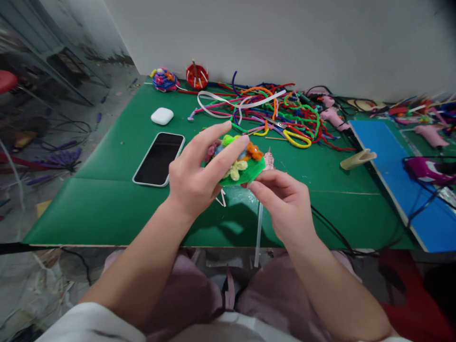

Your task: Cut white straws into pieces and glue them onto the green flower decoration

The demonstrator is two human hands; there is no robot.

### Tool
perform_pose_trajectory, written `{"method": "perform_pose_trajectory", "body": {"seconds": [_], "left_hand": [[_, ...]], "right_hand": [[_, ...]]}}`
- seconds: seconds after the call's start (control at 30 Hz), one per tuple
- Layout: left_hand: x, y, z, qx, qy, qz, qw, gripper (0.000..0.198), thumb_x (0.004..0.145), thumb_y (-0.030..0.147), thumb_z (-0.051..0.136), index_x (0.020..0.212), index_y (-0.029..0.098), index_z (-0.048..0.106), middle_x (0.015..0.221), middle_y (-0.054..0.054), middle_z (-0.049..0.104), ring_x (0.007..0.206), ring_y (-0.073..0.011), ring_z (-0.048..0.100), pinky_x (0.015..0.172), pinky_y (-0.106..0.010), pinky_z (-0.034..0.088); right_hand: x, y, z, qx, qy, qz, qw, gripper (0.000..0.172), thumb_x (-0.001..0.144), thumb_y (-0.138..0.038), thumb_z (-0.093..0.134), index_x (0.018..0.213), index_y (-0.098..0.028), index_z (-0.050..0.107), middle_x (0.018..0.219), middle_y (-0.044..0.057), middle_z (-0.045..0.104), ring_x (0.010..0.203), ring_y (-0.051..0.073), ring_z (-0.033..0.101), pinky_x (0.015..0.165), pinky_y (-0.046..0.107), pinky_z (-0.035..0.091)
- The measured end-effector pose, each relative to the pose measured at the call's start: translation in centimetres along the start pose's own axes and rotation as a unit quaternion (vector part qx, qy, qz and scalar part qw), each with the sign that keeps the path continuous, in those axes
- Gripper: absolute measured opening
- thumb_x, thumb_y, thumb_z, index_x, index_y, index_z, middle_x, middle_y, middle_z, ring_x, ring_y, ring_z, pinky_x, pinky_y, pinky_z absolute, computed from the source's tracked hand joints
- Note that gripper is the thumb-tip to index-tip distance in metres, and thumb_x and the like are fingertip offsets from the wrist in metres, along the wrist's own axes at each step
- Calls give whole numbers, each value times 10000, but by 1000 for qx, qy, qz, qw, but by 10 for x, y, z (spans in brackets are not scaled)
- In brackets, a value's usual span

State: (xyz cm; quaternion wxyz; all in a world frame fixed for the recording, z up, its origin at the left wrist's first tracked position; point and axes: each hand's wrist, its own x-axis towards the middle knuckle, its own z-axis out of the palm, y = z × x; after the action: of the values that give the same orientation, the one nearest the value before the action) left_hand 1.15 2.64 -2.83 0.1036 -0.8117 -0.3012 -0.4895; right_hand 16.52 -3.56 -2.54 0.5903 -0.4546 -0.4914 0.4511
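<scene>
Craftwork of fuzzy green stems and bright flowers [238,170] sat by the spread left hand [194,173], grip hidden; the right hand [288,204] pinched its edge. I guessed it light, squashy, best held there.

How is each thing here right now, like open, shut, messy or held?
White-framed flat black phone: face up, screen dark.
Small rounded white plastic case: shut.
Multicoloured fuzzy craft stems: tangled in a heap.
Yellow-handled metal scissors: lying down, can't tell if open.
Green fuzzy piece with bright flowers: held by left hand and right hand.
</scene>
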Motion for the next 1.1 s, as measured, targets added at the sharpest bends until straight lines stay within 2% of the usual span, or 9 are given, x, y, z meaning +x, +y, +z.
{"method": "perform_pose_trajectory", "body": {"seconds": [0.23,0.43,0.57,0.77,0.9,1.0,1.1], "left_hand": [[1,1,0,-8,-8,-13,1000,351,884,301,487,1233,336,507,1264,-34,542,1132,-211,554,911,-339,516],[1,0,2,-3,7,9,1000,368,854,272,543,1221,281,523,1240,-58,550,1106,-208,562,885,-321,518],[0,0,2,-7,8,9,1000,399,824,213,573,1220,249,535,1241,-80,548,1103,-207,556,896,-325,510],[0,0,2,5,-4,-6,1000,398,851,252,532,1244,310,504,1268,-42,534,1109,-203,553,885,-343,522],[1,0,2,1,3,8,1000,395,837,236,553,1228,272,522,1245,-71,547,1100,-214,559,885,-341,522],[0,0,3,1,-1,6,1000,393,839,235,549,1227,290,519,1250,-67,543,1106,-211,556,881,-338,522],[0,0,3,-9,6,18,1000,403,816,223,585,1216,241,538,1239,-101,546,1096,-213,559,870,-329,521]], "right_hand": [[-1,-1,0,5,0,-4,1000,45,730,-258,697,743,-240,657,731,-41,681,697,114,651,693,239,542],[-1,-2,-1,-12,9,-4,1000,54,731,-271,694,725,-237,653,716,-35,677,684,119,647,679,248,545],[0,-2,-2,-5,-7,-3,1000,37,733,-254,694,747,-243,662,730,-43,686,685,111,652,683,238,546],[0,-3,-1,-16,-8,0,1000,47,728,-270,694,737,-237,663,731,-34,691,685,120,657,678,248,550],[-1,-3,0,-9,3,4,1000,76,717,-288,704,737,-230,659,726,-30,686,677,122,650,682,255,549],[-1,-2,0,-2,2,4,1000,62,718,-268,706,729,-231,658,716,-37,680,672,114,643,679,242,543],[-1,-3,-1,-7,5,1,1000,55,720,-254,704,719,-230,653,707,-38,677,666,112,641,672,239,539]]}}
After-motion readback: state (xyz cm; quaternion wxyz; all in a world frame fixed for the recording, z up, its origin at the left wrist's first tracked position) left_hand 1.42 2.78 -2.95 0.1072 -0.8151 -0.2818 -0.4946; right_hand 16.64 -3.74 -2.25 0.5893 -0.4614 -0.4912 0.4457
